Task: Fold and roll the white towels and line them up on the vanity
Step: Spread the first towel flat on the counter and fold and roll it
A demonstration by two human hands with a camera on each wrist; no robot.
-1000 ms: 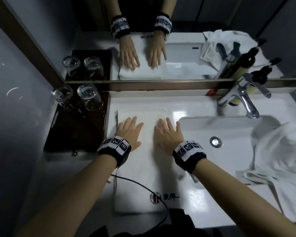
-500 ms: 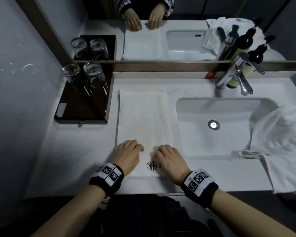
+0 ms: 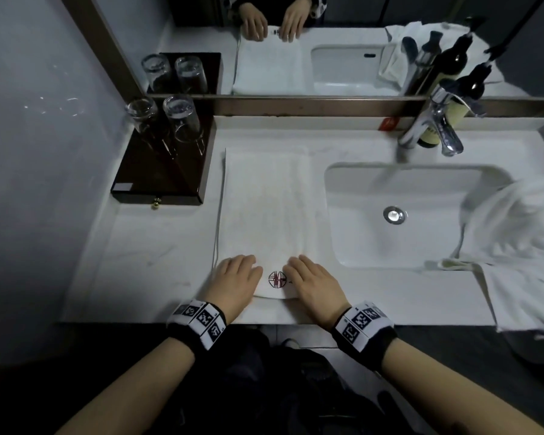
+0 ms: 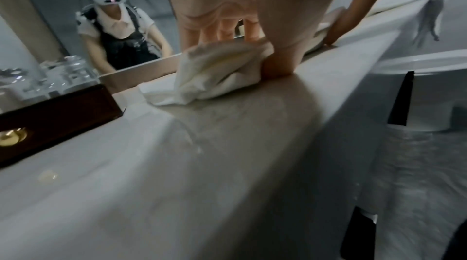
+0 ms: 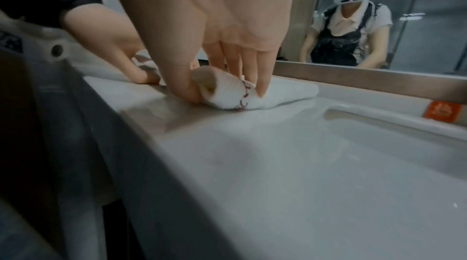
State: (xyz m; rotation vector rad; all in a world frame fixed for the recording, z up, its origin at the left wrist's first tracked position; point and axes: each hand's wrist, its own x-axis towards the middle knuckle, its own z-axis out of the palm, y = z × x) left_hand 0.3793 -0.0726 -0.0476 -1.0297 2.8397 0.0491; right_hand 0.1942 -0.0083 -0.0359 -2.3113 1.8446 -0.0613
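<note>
A white folded towel (image 3: 264, 205) with a red emblem (image 3: 277, 279) lies lengthwise on the vanity top (image 3: 157, 246), left of the sink. Its near end is turned up into a small roll (image 5: 227, 92). My left hand (image 3: 236, 282) grips the left part of that rolled end (image 4: 222, 70), thumb under, fingers over. My right hand (image 3: 311, 284) pinches the right part, thumb against the roll's edge and fingers on top. A second white towel (image 3: 512, 240) lies crumpled over the sink's right edge.
A dark wooden tray (image 3: 161, 174) with two upturned glasses (image 3: 164, 120) stands at the back left. The sink basin (image 3: 399, 215), chrome tap (image 3: 437, 127) and dark bottles (image 3: 453, 98) are to the right. A mirror runs along the back.
Both hands slid from the towel's far half back to its near end. They now curl round that end, which has lifted into the start of a roll.
</note>
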